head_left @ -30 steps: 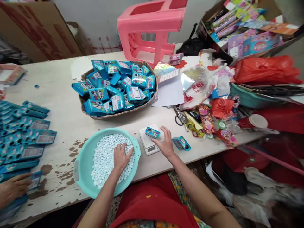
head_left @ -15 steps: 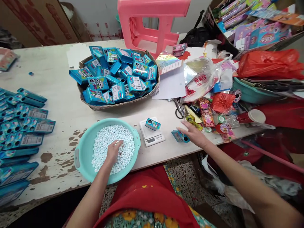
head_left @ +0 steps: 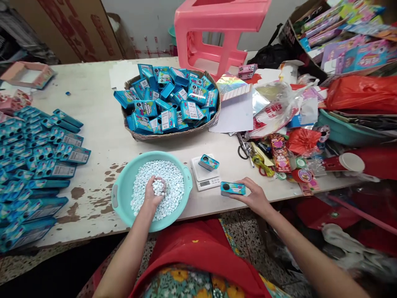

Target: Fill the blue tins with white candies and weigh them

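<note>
My left hand (head_left: 152,196) is cupped palm up over the turquoise basin (head_left: 117,209), holding a small heap of white candies (head_left: 159,187). More of the same white pellets (head_left: 173,178) lie in the basin beneath it. My right hand (head_left: 256,198) grips one end of a blue candy box (head_left: 233,188) between thumb and fingers. A dark round opening shows on the side of that box facing up. Between the two hands, a white digital scale (head_left: 204,183) bears another blue box (head_left: 209,162), also with a round hole on top.
Behind the basin, a cardboard tray (head_left: 173,135) is heaped with blue boxes. Rows of blue boxes (head_left: 40,165) stand at the left. A pink plastic stool (head_left: 223,20) is at the back. Scissors (head_left: 242,152), plastic bags (head_left: 276,111) and packaging clutter the right side.
My left hand has turned palm up with a scoop of candies. My right hand has closed on the blue box, which now sits closer to the scale. The view has shifted left.
</note>
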A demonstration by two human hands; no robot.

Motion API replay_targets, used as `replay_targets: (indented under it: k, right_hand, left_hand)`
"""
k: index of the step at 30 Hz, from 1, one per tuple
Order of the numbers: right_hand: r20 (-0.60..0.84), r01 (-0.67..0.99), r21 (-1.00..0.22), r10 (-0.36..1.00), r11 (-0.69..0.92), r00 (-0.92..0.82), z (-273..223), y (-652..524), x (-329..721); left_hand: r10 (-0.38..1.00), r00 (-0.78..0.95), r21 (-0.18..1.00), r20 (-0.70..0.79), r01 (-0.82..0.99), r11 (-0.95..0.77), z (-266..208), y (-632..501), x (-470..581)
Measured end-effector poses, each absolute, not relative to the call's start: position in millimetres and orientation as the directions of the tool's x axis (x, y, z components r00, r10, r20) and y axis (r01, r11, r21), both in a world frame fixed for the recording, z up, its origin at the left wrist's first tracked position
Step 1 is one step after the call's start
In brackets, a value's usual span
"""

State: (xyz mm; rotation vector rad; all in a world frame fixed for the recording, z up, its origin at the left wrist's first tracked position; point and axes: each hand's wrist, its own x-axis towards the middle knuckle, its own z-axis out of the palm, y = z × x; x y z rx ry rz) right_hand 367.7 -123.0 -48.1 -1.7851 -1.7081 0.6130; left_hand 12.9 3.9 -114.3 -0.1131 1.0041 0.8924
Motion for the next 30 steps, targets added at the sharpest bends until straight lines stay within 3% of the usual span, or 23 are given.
replay_targets:
  k: [5,9,14,21,30]
  right_hand:
    - [0.162,0.548,-0.831,0.984,0.098,0.070,-20,-98,248]
    - [0.207,0.594,-0.781,0.977,0.193,-0.046,-29,-68,189]
    - [0.203,0.641,-0.739,0.976,0.207,-0.081,-41,-50,159]
    - [0.176,0.677,-0.713,0.981,0.182,-0.078,-40,-50,149]
    - [0.112,0.647,-0.755,0.993,0.107,-0.034,-35,-46,147]
  left_hand:
    - [0.763,0.273,0.384,-0.586,-0.736,0.557,-67,7,18]
    - [0.912,0.099,0.586,-0.399,-0.737,0.337,-23,3,23]
    - [0.952,-0.092,0.775,-0.291,-0.606,0.179,-20,-1,28]
    - [0.945,-0.188,0.837,-0.270,-0.530,0.134,-32,0,26]
    - [0.963,-0.123,0.837,-0.239,-0.529,0.140,-25,6,24]
